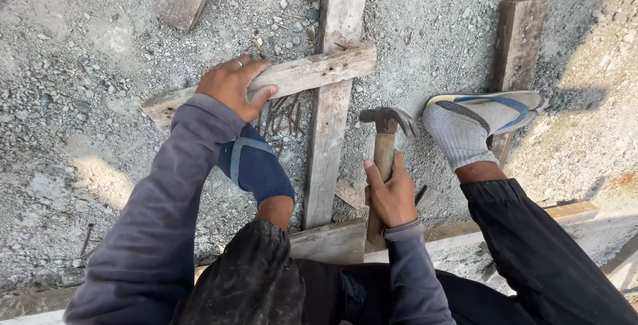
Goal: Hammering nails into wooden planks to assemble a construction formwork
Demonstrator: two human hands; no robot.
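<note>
Your right hand (392, 195) has its grip shut tight on the wooden handle of a hammer (384, 149), near the middle. At 10 o'clock from it, your left hand (232, 86) presses down on a short plank (299, 76), fingers curled over its edge. That plank lies across a long board (332, 119) on the gravel ground (80, 66). Rusty nails (282, 115) lie beside it.

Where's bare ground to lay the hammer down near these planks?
Bare gravel lies between the long upright plank and the short plank. More lies left of the cross plank under the left hand. It is crowded beneath that plank: loose nails, a dark-socked foot. The right hand holds the hammer.
</note>
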